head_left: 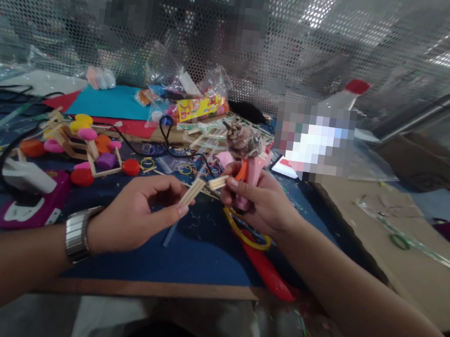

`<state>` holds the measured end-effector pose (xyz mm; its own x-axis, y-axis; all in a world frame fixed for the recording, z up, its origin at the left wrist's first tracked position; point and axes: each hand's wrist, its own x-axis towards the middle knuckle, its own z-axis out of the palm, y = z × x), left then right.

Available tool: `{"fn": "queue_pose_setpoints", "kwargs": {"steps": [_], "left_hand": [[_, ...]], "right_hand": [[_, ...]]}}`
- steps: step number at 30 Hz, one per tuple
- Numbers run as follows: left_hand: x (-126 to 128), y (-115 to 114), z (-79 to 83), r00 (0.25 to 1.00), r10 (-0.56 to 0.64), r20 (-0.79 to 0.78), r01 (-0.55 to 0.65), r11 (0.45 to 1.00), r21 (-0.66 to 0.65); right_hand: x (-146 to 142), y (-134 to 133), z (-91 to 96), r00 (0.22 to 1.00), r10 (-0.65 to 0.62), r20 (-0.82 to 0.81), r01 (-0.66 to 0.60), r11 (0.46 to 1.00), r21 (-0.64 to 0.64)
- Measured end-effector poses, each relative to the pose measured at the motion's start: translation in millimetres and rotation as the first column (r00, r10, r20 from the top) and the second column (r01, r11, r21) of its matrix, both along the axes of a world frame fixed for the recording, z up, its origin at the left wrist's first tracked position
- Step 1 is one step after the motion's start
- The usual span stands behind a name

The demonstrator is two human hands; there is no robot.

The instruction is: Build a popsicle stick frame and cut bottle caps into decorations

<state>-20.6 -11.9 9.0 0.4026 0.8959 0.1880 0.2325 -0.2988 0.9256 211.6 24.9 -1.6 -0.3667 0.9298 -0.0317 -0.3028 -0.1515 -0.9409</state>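
My left hand (145, 210) pinches a small flat bundle of wooden sticks (192, 191) between thumb and fingers. Across from it, my right hand (262, 198) is closed around a pink glue gun (254, 169) with an orange trigger. The same hand's thumb and fingertip also pinch a short piece of wooden sticks (218, 182). A small gap separates the two wooden pieces. The glue gun's front end is wrapped in dirty, greyish material and points up and to the left. Below my left hand, a clear glue stick (169, 233) lies on the blue table surface (125, 266).
Wooden-stick models with coloured round pieces (83, 141) stand at the left, near a purple power strip (34, 201). Red-handled scissors or a similar tool (265, 268) lie under my right arm. Black cables (144, 149), a yellow packet (200, 107) and a lit phone-like screen (285, 166) lie farther back.
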Motion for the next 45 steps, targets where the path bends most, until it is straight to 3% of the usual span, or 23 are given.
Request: {"fn": "queue_pose_setpoints", "kwargs": {"steps": [11, 18, 31, 45], "left_hand": [[-1.0, -3.8, 5.1, 0.993, -0.114, -0.03, 0.114, 0.993, 0.016], [-2.7, -3.3, 5.9, 0.982, -0.188, 0.024, 0.188, 0.982, 0.005], [-2.8, -5.3, 7.2, 0.984, -0.164, 0.069, 0.168, 0.984, -0.061], [-2.5, -5.4, 7.0, 0.98, -0.178, 0.094, 0.186, 0.979, -0.085]], "right_hand": [[0.4, -3.4, 2.2, 0.995, 0.096, 0.031, -0.097, 0.995, 0.014], [2.2, -3.2, 0.8, 0.963, 0.26, 0.073, -0.262, 0.965, 0.026], [4.7, -5.5, -2.5, 0.951, 0.273, 0.149, -0.274, 0.962, -0.01], [5.2, -6.7, -1.1, 0.952, 0.271, 0.144, -0.279, 0.959, 0.039]]}}
